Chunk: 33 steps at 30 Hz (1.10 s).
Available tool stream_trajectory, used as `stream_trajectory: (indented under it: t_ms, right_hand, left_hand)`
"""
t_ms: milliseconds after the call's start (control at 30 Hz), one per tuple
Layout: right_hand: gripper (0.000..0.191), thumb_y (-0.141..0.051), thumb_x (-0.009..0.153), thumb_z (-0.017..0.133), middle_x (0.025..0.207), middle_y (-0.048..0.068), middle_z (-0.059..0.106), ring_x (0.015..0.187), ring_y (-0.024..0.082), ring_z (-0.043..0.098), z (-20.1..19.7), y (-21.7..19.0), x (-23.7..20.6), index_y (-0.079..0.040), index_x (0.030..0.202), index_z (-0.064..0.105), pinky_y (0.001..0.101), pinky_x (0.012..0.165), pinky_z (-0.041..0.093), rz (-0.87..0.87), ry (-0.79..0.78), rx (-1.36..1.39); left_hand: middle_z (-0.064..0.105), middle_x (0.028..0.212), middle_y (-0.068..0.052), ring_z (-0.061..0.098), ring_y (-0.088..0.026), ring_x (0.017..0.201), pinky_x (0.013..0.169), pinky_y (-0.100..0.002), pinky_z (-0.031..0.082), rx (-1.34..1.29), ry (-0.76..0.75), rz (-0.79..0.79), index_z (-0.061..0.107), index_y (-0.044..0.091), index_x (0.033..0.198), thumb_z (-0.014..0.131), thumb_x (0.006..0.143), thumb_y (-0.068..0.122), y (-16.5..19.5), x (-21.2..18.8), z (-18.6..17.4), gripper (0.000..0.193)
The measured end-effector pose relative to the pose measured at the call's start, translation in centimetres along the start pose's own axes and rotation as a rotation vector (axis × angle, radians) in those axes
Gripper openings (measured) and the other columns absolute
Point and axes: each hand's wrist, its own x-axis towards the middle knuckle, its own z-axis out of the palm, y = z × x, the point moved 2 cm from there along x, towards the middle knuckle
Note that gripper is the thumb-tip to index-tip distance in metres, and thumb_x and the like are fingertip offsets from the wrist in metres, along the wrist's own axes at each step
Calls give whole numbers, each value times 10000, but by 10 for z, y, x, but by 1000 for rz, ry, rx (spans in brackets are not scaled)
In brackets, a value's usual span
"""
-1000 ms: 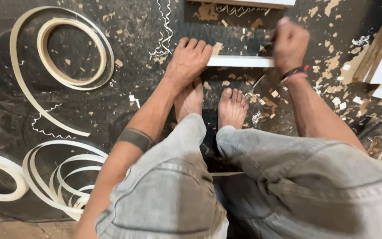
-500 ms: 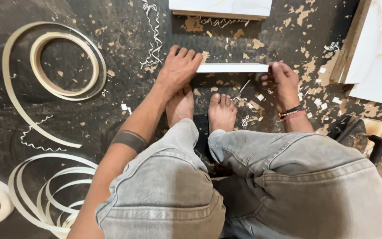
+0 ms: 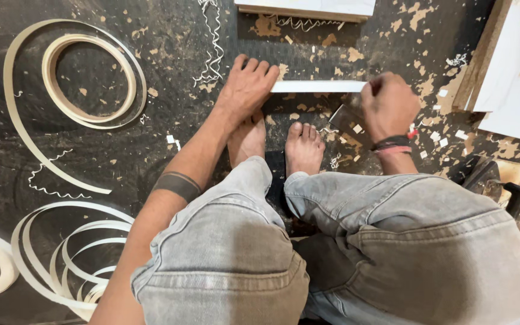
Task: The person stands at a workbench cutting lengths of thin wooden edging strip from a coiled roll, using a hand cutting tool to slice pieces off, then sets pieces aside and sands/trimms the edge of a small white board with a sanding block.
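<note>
Head view: the left hand presses flat, fingers spread, on the left end of a white strip lying on the dark floor before the bare feet. The right hand is fisted around a flat blade at the strip's right end.

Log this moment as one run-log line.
left hand: pressing flat on white strip | right hand: fisted at strip's right end, tool blurred | feet: bare, below strip | floor: dark, littered with shavings
</note>
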Motion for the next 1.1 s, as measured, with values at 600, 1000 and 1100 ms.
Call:
stream_trajectory:
  t_ms: [600, 1000, 1100]
  right_hand:
    - [352, -403, 1123, 549, 982, 163, 693, 908, 340, 630, 81, -137, 53, -75, 1192, 656, 503, 874, 428, -517, -335, 35]
    - [428, -472, 1095, 526, 1160, 132, 649, 1124, 319, 552, 47, 4, 56, -87, 1219, 664, 500, 931, 416, -144, -289, 110]
    - [426, -466, 1115, 553, 1235, 73, 593, 1218, 224, 583, 54, 7, 25, -100, 1333, 532, 477, 1065, 484, 180, 211, 603]
  left_hand:
    - [625, 940, -78, 625, -272, 915, 930, -459, 471, 10, 75, 11, 626, 59, 1053, 613, 874, 134, -5, -1, 0, 195]
    - [621, 950, -86, 619, -285, 947, 973, -489, 456, -1, 95, 8, 613, 80, 1015, 661, 841, 103, -3, -2, -3, 181]
    - [614, 1028, -85, 607, -279, 1033, 1066, -517, 421, 44, 20, -24, 610, 67, 1147, 717, 807, 127, 7, -6, -8, 361]
